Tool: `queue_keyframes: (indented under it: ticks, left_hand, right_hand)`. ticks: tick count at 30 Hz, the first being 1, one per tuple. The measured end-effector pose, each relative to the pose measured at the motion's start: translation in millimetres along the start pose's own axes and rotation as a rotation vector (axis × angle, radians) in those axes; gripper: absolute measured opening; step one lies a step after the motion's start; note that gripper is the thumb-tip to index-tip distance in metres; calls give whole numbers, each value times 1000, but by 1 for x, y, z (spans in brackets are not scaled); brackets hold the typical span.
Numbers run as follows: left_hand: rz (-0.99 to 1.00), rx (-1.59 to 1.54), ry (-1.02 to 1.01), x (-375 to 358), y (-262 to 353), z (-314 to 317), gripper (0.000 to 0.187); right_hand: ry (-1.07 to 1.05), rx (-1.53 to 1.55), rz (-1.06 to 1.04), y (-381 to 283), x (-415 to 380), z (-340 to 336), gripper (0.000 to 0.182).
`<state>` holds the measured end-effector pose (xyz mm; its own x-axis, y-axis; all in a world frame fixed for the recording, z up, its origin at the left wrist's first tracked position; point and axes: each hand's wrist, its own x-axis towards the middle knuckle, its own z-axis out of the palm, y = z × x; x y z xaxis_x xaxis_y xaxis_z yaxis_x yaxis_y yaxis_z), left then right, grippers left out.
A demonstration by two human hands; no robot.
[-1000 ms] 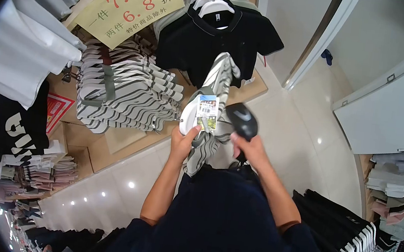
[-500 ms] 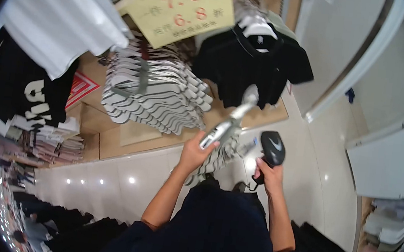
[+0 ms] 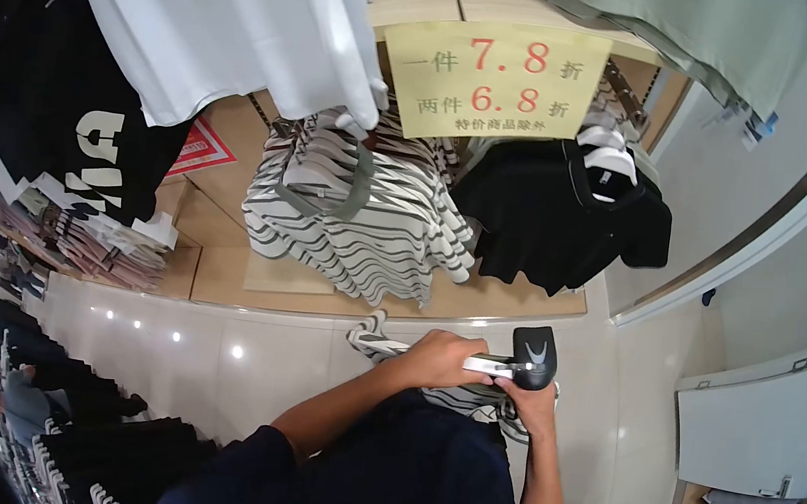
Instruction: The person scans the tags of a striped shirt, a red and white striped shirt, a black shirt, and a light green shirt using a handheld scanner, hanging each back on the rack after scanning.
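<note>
My left hand (image 3: 446, 360) is closed around a striped shirt (image 3: 466, 401) on a white hanger (image 3: 488, 366), held low in front of my body. Grey-and-white stripes show on both sides of the hand. In my right hand (image 3: 534, 407) is a black barcode scanner (image 3: 534, 354), its head up and close to the end of the hanger. The two hands are near each other, and the right fingertips are close to the hanger. My left hand hides part of the shirt.
Ahead hang striped shirts (image 3: 357, 216) and a black polo shirt (image 3: 570, 212) above a wooden ledge (image 3: 289, 283). A yellow sign (image 3: 495, 82) hangs over them. A white cabinet (image 3: 756, 416) stands at right; black clothes (image 3: 117, 449) hang lower left, near another person (image 3: 28, 397).
The striped shirt has turned from pointing forward to lying crosswise. Both hands have come together, the scanner now beside the hanger. My view has shifted, with the sign farther right.
</note>
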<state>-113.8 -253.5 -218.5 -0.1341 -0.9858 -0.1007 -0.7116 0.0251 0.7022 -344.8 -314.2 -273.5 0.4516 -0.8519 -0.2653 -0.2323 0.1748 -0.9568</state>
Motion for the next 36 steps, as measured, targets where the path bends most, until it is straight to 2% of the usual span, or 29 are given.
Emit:
queue_keyframes:
  ticks: [1,2,3,4,6,8,9,10,11,13,15,17,20,24,27,28,31,33,35,36]
  left_hand:
    - [51,-14,12,4,-9,-11,40]
    - [104,-31,27,9,-19,-23,41]
    - [159,-46,45,16,-30,-37,42]
    - [100,-67,99,20,-42,-54,46]
    - [212,213,306,39,-71,-108,48]
    - [158,318,440,58,-96,-164,45]
    - [207,451,612,70,-116,-182,42]
    - [41,461,546,82,-131,-203,42]
    - [206,648,755,91,-149,-223,32]
    - [263,502,718,102,-200,-239,27]
    - [380,586,777,111,-233,-236,28]
    - [182,608,597,95,-214,-232,32]
    - [-42,543,245,64,-190,-236,34]
    - [-31,572,61,29,-180,-239,35]
    - [19,527,4,19,-191,-239,34]
    - [46,501,19,17,-194,-240,33]
    - [88,516,24,14,-189,-246,32]
    - [118,458,103,16,-195,-240,33]
    - [174,468,196,17,-195,-238,33]
    - [123,461,108,21,-196,-238,33]
  right_hand:
    - [15,-8,12,-5,7,3,33]
    - [26,0,131,-13,11,3,34]
    - [83,22,74,-4,19,4,35]
    - [121,-44,56,-11,24,5,34]
    - [170,-127,29,-12,33,4,33]
    - [239,-262,19,-13,41,5,34]
    - [275,-327,13,-15,44,6,35]
    - [329,-416,31,-17,46,8,42]
    - [363,-488,0,-21,48,13,44]
    - [425,-636,-63,-29,54,22,48]
    - [465,-701,-70,-28,61,29,52]
    - [515,-813,-25,-33,69,37,52]
    - [535,-753,-50,-37,90,51,53]
    - [487,-646,-141,-57,124,84,54]
    - [385,-532,-233,-80,157,116,48]
    - [366,-488,-201,-98,164,133,46]
    - [235,-282,-335,-122,200,173,50]
    - [220,-224,-393,-146,220,205,47]
    - [102,-179,-433,-191,228,237,43]
    - [118,-194,-491,-202,239,251,40]
